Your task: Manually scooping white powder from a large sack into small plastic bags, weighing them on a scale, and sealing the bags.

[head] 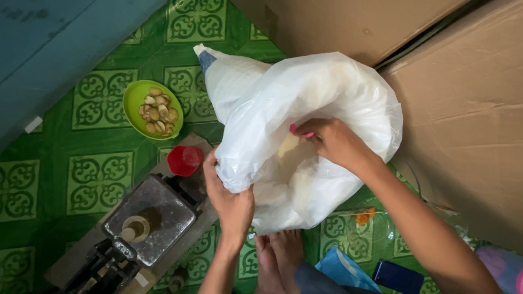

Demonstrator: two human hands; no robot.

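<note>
**Two hands on open sack of white powder, floor level**

Large translucent white plastic sack [305, 136] stands on the green patterned tile floor [98, 179], near the floor's right edge, against the brown cardboard boxes [463, 136]. Mouth is rolled open; inside, a pale flour-like powder.

Left hand [231, 198]: fingers closed over the near rim of the sack, pinching the folded plastic and holding the mouth open. Right hand [332, 141]: reaches into the mouth from the right, fingers pressed together around a small pink object [298, 131], probably a scoop handle; most of it is hidden, so can't confirm.

Handling judgement: sack looks full and slumped, so likely heavy and floppy. Film is thin, slick and tearable; a one-point pull would stretch it. Best hold is the bunched, rolled rim in both hands, or support from below. Powder will spill if the mouth tips.

Around it:
- lime-green round plate [152, 109] with pale sliced pieces, left of the sack, apart from it
- small red plastic cup [184, 160], just beside the left hand
- grey metal-topped machine [150, 220], toward the floor's lower left edge
- person's bare feet [278, 256], touching the sack base
- dark blue phone [397, 276], lower right
</note>
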